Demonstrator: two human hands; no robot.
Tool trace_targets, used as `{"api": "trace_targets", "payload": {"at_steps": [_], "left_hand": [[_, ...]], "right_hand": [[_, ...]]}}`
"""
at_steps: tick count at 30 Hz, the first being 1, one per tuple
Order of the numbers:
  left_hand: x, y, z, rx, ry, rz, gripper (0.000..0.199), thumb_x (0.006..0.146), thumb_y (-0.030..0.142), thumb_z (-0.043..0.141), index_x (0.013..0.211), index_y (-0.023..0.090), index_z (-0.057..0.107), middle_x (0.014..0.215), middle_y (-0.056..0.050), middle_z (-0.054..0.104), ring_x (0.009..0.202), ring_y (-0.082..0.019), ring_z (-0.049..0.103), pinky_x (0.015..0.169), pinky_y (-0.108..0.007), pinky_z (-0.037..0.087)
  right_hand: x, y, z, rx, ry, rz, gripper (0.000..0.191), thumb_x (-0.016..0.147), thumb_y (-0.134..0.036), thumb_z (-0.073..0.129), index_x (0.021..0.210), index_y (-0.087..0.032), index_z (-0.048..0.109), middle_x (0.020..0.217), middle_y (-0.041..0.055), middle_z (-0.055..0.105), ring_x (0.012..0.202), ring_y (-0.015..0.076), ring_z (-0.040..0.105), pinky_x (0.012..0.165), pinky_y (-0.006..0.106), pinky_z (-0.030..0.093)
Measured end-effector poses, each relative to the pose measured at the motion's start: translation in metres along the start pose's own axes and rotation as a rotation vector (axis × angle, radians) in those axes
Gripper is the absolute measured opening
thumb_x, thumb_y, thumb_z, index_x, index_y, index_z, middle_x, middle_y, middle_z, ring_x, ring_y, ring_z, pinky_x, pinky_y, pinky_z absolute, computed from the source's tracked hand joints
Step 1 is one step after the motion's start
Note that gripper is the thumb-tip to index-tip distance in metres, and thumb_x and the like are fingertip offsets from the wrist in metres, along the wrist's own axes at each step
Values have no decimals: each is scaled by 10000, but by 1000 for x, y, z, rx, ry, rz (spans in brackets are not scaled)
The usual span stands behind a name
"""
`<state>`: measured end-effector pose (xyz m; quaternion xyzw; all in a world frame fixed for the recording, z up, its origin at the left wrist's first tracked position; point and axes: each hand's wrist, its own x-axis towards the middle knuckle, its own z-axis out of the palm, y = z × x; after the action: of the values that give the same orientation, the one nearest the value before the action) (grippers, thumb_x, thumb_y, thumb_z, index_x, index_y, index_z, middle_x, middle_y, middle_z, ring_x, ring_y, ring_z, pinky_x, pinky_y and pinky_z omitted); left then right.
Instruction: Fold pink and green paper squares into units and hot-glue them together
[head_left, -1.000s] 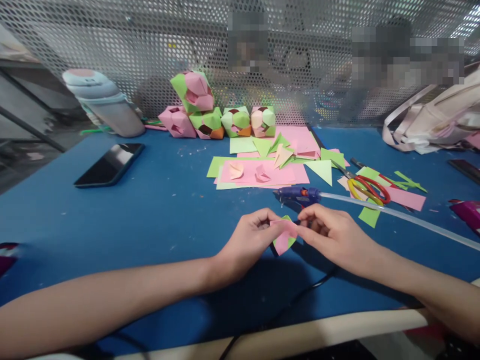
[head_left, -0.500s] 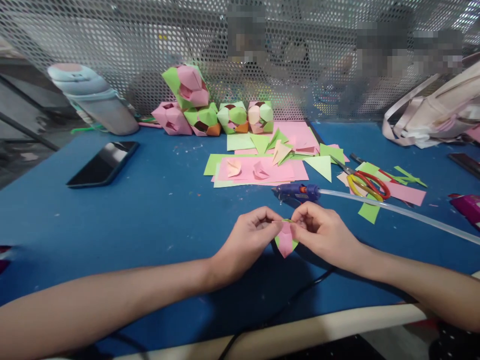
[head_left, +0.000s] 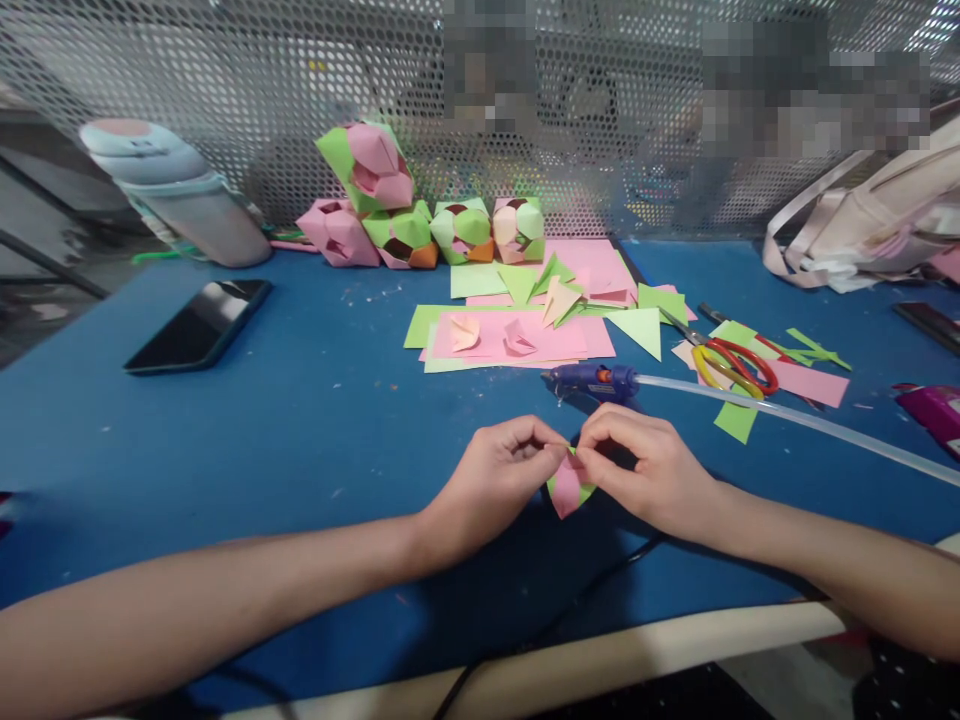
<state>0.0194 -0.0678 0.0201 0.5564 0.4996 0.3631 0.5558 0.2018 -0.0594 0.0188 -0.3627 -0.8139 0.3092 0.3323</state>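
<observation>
Where both hands meet, there's a small pink-and-green folded paper piece (head_left: 568, 492), pinched along its far edge, pointed end aimed back at the person's body. Long axis looks to run roughly near-far, between the hands and slightly nearer than the fingertips.

Grip: left hand (head_left: 491, 475) has thumb and forefinger closed on the far-left corner; right hand (head_left: 656, 465) pinches just beside it, on the far-right side. Fingertips nearly touch. Neither hand reads as clearly closer to the piece. Can't tell if the paper touches the table (head_left: 285, 450).

Key relation: blue glue gun (head_left: 607, 380) lies just beyond the fingers, nozzle left, clear glue stick (head_left: 780, 415) trailing out right. Right hand is the nearer one to its body; nozzle sits past the pinch, a bit left of it.

Further out: pink sheets (head_left: 559, 340) beyond the gun, with small folded bits on top. Scissors (head_left: 736, 369) off right, among green and pink scraps. Behind the sheets, a row of four paper balls (head_left: 461, 230), plus a fifth ball (head_left: 373, 168) over the left two. Phone (head_left: 199, 328) flat on the left, bottle (head_left: 184, 200) tilted behind it.
</observation>
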Motion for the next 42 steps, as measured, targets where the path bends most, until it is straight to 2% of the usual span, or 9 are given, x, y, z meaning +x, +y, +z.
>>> {"api": "trace_targets", "payload": {"at_steps": [6,9,14,20,26,32,35,39,42], "left_hand": [[-1,0,0,-17,-10,54,103,762,220,599,698,157,651,684,-17,642,690,-140,584,653,-227,468],[-1,1,0,-23,-9,55,106,751,239,619,688,159,646,698,-22,645,693,-145,586,654,-234,470],[-1,-1,1,-43,-85,49,69,778,236,602,747,181,629,603,10,628,596,-133,581,600,-233,460],[1,-8,-4,123,-23,168,97,793,186,587,720,162,645,710,-6,641,679,-119,568,629,-206,431],[2,-9,-4,147,-20,170,92,779,186,586,719,158,649,718,-17,635,681,-130,563,615,-215,425],[0,-14,-2,54,-177,123,93,828,192,561,777,191,639,685,1,647,679,-133,608,658,-229,455],[1,-13,-4,178,-171,219,198,847,184,557,682,185,666,744,-10,654,748,-128,606,718,-222,441],[4,-9,-6,187,-115,240,182,851,261,587,720,179,684,754,-18,636,746,-134,598,711,-232,436],[5,-7,-8,197,-108,241,183,842,257,597,709,169,686,777,-33,637,751,-142,596,687,-240,434]], "right_hand": [[0,0,3,-15,2,130,63,824,-125,557,786,-176,556,678,-39,527,611,86,483,569,216,373],[-1,0,4,-21,13,92,105,817,-101,547,741,-170,565,689,-31,540,628,89,492,590,220,377],[-3,3,7,-41,40,40,115,814,-97,554,720,-162,564,669,-25,545,611,92,493,582,230,371],[-2,3,4,-33,9,-4,88,860,-154,538,789,-164,588,721,-4,563,658,105,515,622,239,403],[-3,3,4,-69,36,-14,101,860,-134,524,784,-170,580,725,-2,580,655,107,525,621,241,413],[-6,8,6,-201,7,-188,170,911,-141,443,778,-161,547,719,24,573,653,125,523,616,268,408],[-7,6,2,-213,-55,-215,153,935,-162,424,866,-157,559,775,37,593,706,135,548,661,273,434],[-6,-3,-11,-337,-59,-250,176,938,-236,459,1041,-123,548,912,86,605,813,164,572,688,280,450],[-8,-11,-30,-498,-157,-230,197,951,-269,433,922,-149,587,790,57,601,703,156,566,614,278,413]]}}
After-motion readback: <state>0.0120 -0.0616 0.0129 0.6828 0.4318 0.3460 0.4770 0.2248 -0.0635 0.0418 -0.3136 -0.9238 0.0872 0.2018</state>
